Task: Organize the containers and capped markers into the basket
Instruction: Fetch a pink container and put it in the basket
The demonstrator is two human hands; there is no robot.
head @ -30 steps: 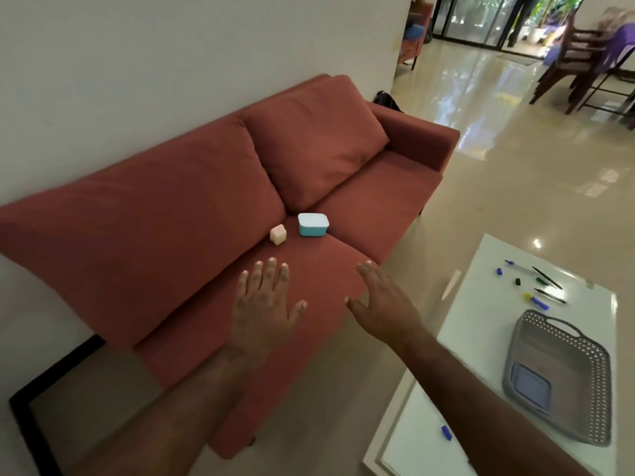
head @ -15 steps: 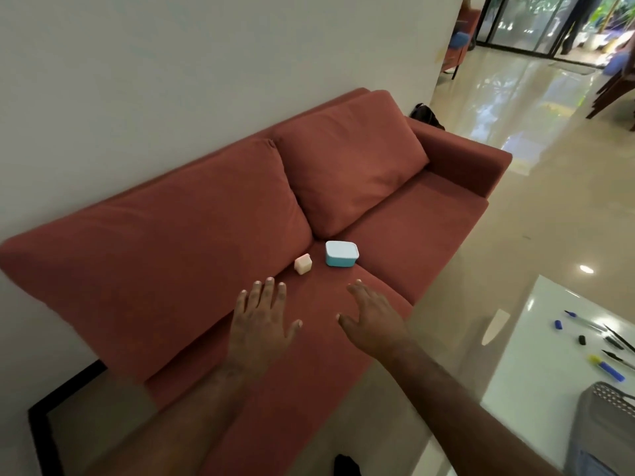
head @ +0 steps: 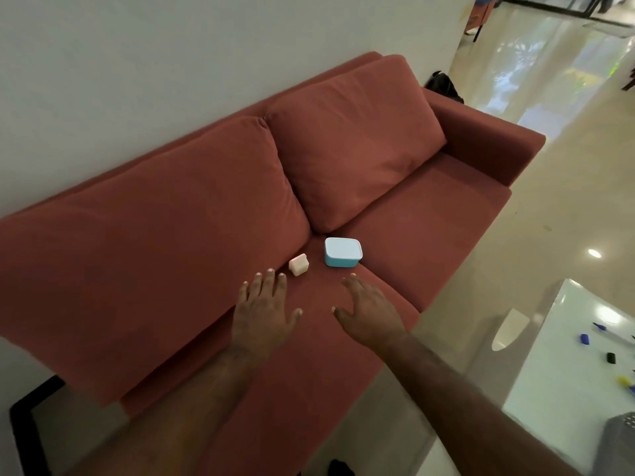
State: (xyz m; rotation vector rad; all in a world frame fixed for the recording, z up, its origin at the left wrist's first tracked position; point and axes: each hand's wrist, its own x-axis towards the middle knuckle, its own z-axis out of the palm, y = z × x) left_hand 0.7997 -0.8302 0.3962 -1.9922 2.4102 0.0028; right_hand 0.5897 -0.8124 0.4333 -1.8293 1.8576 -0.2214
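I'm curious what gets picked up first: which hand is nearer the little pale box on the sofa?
Left. The left hand has its fingertips just short of the small pale container, slightly to its left. The right hand is farther off, below and to its right, nearer the blue container.

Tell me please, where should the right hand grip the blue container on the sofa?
Probably across the short sides of the blue container, from above: it sits flat, lid up, just beyond the right hand, whose fingers are spread.
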